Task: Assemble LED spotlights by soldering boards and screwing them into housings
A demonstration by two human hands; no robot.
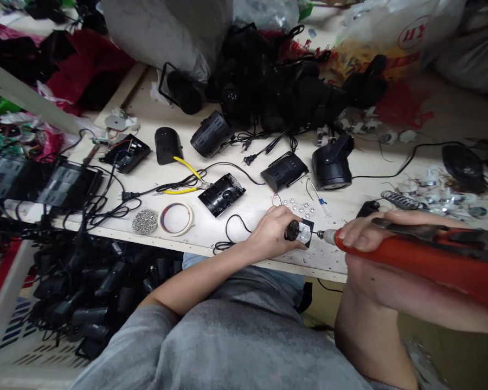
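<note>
My left hand (273, 230) is closed around a small black part with clear lenses (305, 234) at the table's front edge. A dark round piece (293, 230) shows by its fingers; whether it belongs to that part I cannot tell. My right hand (366, 234) grips a red-orange electric screwdriver (423, 260). The screwdriver lies nearly level in view, its bit pointing left, close to the lensed part; contact is unclear. Several loose clear lenses (299, 207) lie just beyond my left hand. Behind them sit a black housing (284, 170) and a round black lamp (332, 165).
Left of my hands are an open black housing half (222, 195), yellow-handled pliers (183, 190), a tape roll (175, 219) and a heap of screws (145, 221). Cables cross the table (211, 238). A white crate (20, 319) of black parts stands below left; plastic bags (166, 32) line the back.
</note>
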